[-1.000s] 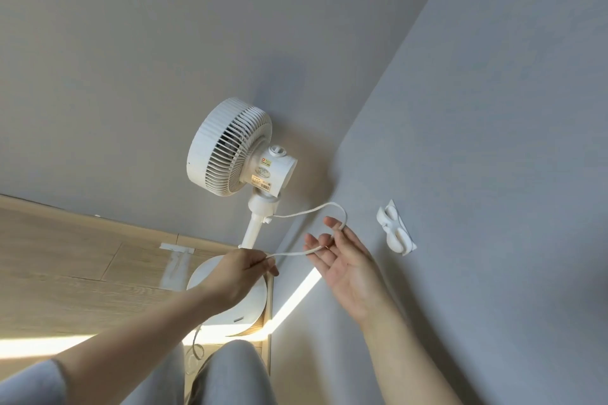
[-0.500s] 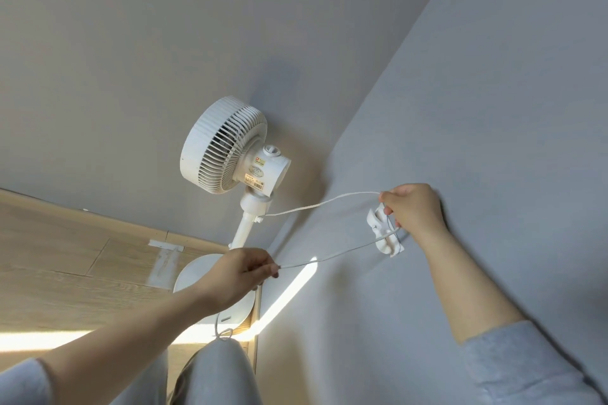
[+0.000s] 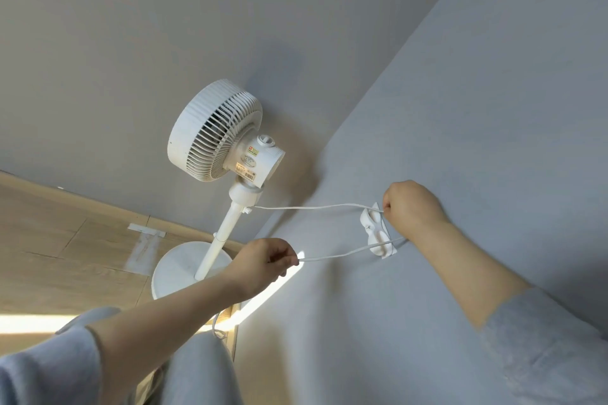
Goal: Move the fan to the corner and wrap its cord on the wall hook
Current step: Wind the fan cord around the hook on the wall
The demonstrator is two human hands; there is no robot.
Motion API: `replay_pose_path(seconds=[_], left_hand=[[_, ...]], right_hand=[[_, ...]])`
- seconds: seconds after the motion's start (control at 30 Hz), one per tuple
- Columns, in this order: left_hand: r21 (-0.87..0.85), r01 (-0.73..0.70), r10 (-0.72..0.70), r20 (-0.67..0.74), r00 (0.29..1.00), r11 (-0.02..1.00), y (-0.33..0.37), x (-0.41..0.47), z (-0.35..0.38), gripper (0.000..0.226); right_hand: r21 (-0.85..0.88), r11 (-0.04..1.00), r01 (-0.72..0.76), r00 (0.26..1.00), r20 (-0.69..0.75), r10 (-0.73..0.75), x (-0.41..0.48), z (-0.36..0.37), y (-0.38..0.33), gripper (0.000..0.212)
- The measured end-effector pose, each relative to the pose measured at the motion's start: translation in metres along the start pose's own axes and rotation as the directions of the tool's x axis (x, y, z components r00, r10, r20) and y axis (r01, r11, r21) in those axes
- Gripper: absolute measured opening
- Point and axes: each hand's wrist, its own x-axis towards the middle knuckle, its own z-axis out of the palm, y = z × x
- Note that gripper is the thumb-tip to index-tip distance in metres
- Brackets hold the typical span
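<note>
A white pedestal fan [image 3: 215, 131] stands in the corner where two grey walls meet, its round base [image 3: 179, 273] on the wooden floor. Its thin white cord [image 3: 312, 207] runs from the pole to a white wall hook [image 3: 376, 233] on the right wall, loops around the hook and comes back as a lower strand. My right hand [image 3: 411, 207] pinches the cord at the top of the hook. My left hand [image 3: 266, 261] grips the lower strand, held taut in front of the fan base.
Pale tape strips [image 3: 144, 245] lie on the wooden floor left of the fan base. A bright band of sunlight [image 3: 29, 322] crosses the floor. My grey-clad knee [image 3: 197, 368] is at the bottom, with slack cord [image 3: 217, 329] hanging beside it.
My right hand went from open palm under the cord loop to pinching it against the wall hook. The cord now loops around the hook. My left hand kept its grip.
</note>
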Motion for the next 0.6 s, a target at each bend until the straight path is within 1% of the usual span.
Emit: replay_pose_path(seconds=[0.2, 0.3, 0.4, 0.5, 0.6], left_hand=[[0.0, -0.004, 0.004, 0.007, 1.0, 1.0, 0.0003, 0.0042, -0.0007, 0.016], [0.008, -0.008, 0.008, 0.0, 1.0, 1.0, -0.0017, 0.0032, -0.0007, 0.016], [0.024, 0.001, -0.001, -0.003, 1.0, 1.0, -0.0046, 0.002, -0.0017, 0.016], [0.032, 0.005, -0.005, 0.008, 1.0, 0.999, -0.0064, 0.0017, -0.0028, 0.017], [0.034, 0.012, -0.013, 0.021, 1.0, 0.999, -0.0063, 0.0003, -0.0015, 0.017]], right_hand=[[-0.022, 1.0, -0.001, 1.0, 0.0, 0.001, -0.0013, -0.0002, -0.0028, 0.037], [-0.04, 0.999, -0.004, 1.0, 0.009, 0.004, -0.0003, 0.0018, -0.0052, 0.035], [-0.017, 1.0, 0.019, 0.997, 0.072, -0.018, 0.0039, 0.0033, -0.0064, 0.029], [0.007, 0.998, 0.061, 0.984, 0.168, -0.061, 0.005, 0.0034, -0.0055, 0.037], [0.02, 0.996, 0.09, 0.981, 0.172, -0.092, 0.0036, 0.0042, -0.0031, 0.039]])
